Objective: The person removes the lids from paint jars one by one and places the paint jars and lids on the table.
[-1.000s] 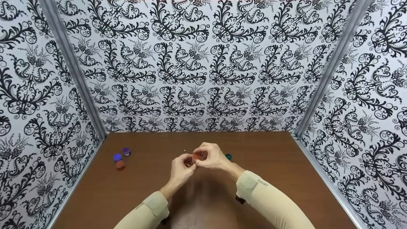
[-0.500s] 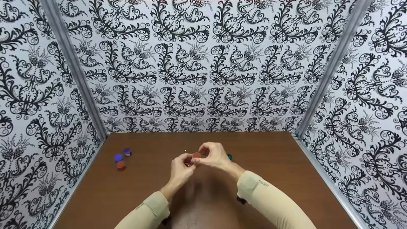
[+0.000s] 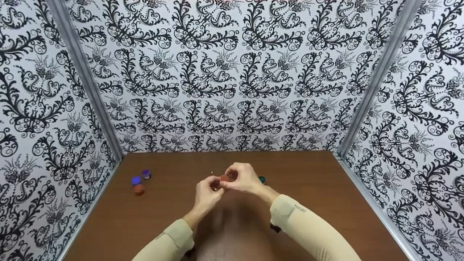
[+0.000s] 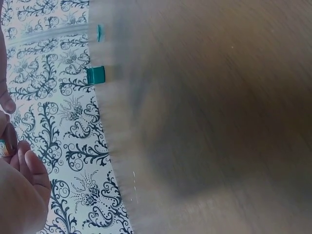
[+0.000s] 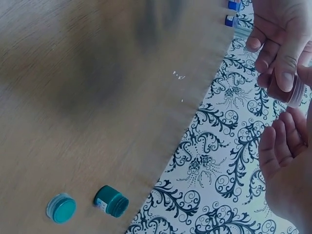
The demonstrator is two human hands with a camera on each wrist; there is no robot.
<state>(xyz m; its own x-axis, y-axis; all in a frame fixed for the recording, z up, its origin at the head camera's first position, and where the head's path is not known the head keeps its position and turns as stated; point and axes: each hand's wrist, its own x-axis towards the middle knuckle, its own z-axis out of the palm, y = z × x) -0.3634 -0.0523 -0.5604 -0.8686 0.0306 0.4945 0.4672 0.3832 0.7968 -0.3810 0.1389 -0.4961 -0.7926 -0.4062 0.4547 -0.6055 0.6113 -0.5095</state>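
Both hands meet over the middle of the table around a small red-orange paint jar (image 3: 223, 178). My left hand (image 3: 207, 195) grips the jar's body; in the right wrist view its thumb lies along the dark red side of the jar (image 5: 280, 92), whose clear rim faces my right hand (image 5: 287, 156). In the head view, my right hand (image 3: 244, 179) has its thumb on the jar, and its curled index finger is close behind. The jar is partly hidden by fingers in every view. A sliver of it with a printed label (image 4: 6, 147) shows in the left wrist view.
At the table's left stand a purple jar (image 3: 146, 174), a blue jar (image 3: 136, 181) and an orange jar (image 3: 139, 189). Two teal jars, one upright (image 5: 61, 208) and one tilted (image 5: 111, 201), are beyond my right hand. White specks (image 5: 179, 76) dot the brown table (image 3: 308, 203).
The right hand's fingers have come off the jar's end, then moved back closer to it, while its thumb stays there. My left hand keeps its grip. The view has shifted slightly.
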